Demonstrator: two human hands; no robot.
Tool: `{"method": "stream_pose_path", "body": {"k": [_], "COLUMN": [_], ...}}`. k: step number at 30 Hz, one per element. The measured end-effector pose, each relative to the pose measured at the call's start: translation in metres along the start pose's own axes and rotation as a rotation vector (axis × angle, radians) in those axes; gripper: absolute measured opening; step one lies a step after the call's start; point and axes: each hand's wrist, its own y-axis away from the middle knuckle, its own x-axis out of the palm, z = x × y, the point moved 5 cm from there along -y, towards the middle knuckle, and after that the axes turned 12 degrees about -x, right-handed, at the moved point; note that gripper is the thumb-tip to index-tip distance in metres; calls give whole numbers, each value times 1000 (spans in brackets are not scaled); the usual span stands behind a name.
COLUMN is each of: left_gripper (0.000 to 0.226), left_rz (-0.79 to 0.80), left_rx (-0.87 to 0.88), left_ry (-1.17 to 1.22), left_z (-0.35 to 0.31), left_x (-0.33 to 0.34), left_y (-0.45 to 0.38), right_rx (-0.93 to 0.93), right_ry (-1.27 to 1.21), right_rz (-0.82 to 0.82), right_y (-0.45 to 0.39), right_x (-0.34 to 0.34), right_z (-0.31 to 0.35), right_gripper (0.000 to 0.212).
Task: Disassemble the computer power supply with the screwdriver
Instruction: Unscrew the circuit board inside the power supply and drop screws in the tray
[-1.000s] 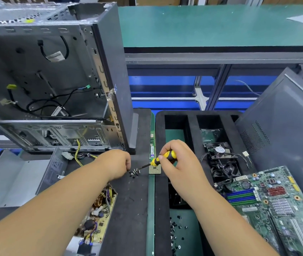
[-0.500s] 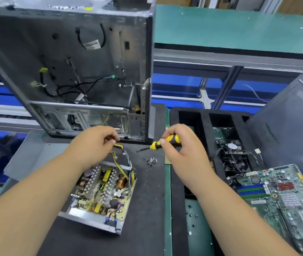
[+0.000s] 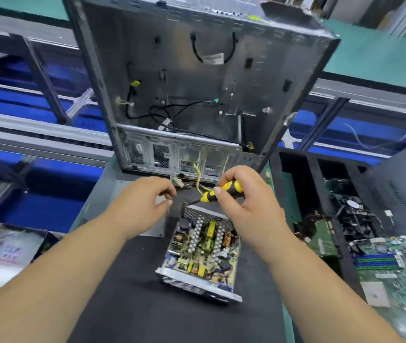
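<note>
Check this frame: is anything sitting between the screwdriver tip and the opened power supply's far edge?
Nothing visible blocks it. The right hand grips the screwdriver with its shaft angled down toward the far mesh edge of the power supply. Yellow wires loop just behind the handle; the left hand hovers beside.

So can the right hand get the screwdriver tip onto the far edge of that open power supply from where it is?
Probably yes. The right hand grips the yellow-and-black screwdriver with its tip just above the far mesh edge of the open silver power supply; nothing visible blocks the gap.
</note>
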Motion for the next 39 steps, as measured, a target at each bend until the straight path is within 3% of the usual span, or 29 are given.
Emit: {"method": "stream_pose_path", "body": {"k": [8, 13, 20, 22, 25, 29, 32, 39], "left_gripper": [25, 35, 28, 26, 30, 27, 25, 28], "left_rz": [31, 144, 191, 160, -36, -228, -218, -132], "left_rx": [252, 209, 161, 168, 242, 418, 534, 558], "left_ry": [15, 119, 180, 126, -13, 0, 25, 48], "left_z": [12, 23, 41, 41, 29, 16, 14, 16], "left_x": [4, 4, -5, -6, -5, 6, 23, 38], "left_y": [0, -13, -25, -24, -11, 22, 41, 54], "right_rx": [15, 76, 140, 162, 175, 176, 189, 194], "right_ry": [191, 324, 382, 394, 432, 441, 444, 459], "right_rz": [123, 199, 231, 244, 262, 251, 262, 272], "right_y": [-10, -12, -17, -19, -20, -19, -18, -17], "right_x": [38, 54, 67, 71, 75, 74, 76, 78], "right_z": [14, 11, 9, 9, 10, 12, 10, 9], "right_gripper": [19, 12, 11, 10, 10, 10, 9, 8]}}
